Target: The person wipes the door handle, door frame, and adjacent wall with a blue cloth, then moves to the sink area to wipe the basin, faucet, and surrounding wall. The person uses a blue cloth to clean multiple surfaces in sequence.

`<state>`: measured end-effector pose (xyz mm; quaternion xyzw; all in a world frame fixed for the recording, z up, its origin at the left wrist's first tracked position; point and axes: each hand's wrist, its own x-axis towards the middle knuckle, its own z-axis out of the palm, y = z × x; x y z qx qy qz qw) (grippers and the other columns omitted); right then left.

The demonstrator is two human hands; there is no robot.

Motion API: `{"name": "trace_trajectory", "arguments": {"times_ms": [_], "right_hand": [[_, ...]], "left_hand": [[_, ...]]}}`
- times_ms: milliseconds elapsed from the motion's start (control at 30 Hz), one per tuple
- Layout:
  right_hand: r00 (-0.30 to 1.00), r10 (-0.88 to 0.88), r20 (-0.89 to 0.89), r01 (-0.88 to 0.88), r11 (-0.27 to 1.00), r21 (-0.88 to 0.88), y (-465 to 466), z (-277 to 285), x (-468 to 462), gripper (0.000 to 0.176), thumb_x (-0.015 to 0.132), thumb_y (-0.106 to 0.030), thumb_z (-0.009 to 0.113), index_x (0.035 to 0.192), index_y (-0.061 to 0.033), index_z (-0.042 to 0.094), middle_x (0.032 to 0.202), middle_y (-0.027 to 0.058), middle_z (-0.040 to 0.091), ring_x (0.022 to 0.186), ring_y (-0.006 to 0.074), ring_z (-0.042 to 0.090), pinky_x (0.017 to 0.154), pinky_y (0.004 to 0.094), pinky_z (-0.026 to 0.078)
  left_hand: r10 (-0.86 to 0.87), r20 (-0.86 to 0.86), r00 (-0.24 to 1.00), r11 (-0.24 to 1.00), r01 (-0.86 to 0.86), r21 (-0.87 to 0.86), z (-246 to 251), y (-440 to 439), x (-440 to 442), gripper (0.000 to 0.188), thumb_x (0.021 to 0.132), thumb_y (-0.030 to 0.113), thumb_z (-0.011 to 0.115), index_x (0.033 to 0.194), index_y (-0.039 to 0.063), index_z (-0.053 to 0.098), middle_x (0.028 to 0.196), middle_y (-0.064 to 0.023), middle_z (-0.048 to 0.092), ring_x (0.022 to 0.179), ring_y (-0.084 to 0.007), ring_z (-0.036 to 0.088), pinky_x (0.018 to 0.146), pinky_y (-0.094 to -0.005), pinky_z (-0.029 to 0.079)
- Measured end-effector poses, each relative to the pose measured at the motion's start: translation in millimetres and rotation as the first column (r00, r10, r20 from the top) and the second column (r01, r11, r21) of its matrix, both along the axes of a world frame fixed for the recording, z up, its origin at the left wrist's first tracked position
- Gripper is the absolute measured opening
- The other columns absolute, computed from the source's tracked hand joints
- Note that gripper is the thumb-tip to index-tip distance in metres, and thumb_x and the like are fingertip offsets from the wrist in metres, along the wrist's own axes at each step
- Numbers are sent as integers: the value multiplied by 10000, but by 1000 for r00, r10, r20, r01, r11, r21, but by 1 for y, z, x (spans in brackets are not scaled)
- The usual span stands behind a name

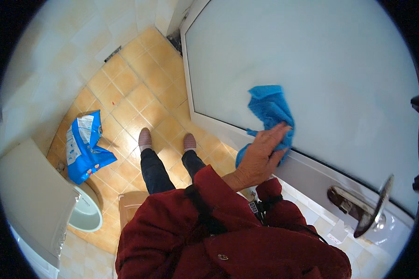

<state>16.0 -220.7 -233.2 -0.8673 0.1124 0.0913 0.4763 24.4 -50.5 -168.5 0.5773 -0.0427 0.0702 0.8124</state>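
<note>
My left hand is pressed on a crumpled blue cloth, with its fingers extended over the fabric. The cloth lies against the frosted panel of a white-framed door, near the frame's edge, and part of it hangs over the frame beside my wrist. My right hand is out of sight; only its red sleeve cuff shows just below my left hand. A metal lever handle on a stained, worn plate is fixed to the door frame at the lower right.
On the tan tiled floor lies a blue printed plastic bag. A pale green basin is partly under a white appliance or cabinet at left. A brownish plastic stool or container stands close beside me. Tiled walls rise beyond.
</note>
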Motion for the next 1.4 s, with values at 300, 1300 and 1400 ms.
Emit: {"name": "trace_trajectory", "arguments": {"times_ms": [300, 1300, 1400], "right_hand": [[943, -191, 272, 178, 981, 74, -32, 75, -33, 407, 899, -48, 554, 1280, 35, 439, 1324, 138, 466, 1196, 212, 480, 1003, 373, 411], [919, -206, 337, 161, 974, 158, -17, 94, -41, 378, 835, -29, 691, 1173, 47, 540, 1116, 103, 605, 984, 175, 580, 868, 321, 484], [934, -194, 301, 155, 977, 149, -39, 74, -46, 384, 814, -142, 728, 1140, 6, 590, 1113, 136, 616, 1023, 237, 598, 883, 366, 481]], "left_hand": [[-193, 345, 919, 981, 167, 102, 97, 12, 19, 527, 806, 86, 610, 1320, 109, 494, 1381, -153, 466, 1157, -372, 484, 985, -440, 396], [78, 605, 792, 946, -250, 205, 184, 18, 117, 554, 747, 41, 736, 1264, 71, 541, 1328, -171, 513, 1203, -298, 499, 1014, -392, 391], [86, 627, 775, 891, -341, 299, 182, 17, 124, 578, 767, 47, 718, 1302, 71, 501, 1355, -188, 484, 1224, -314, 479, 1012, -397, 389]]}}
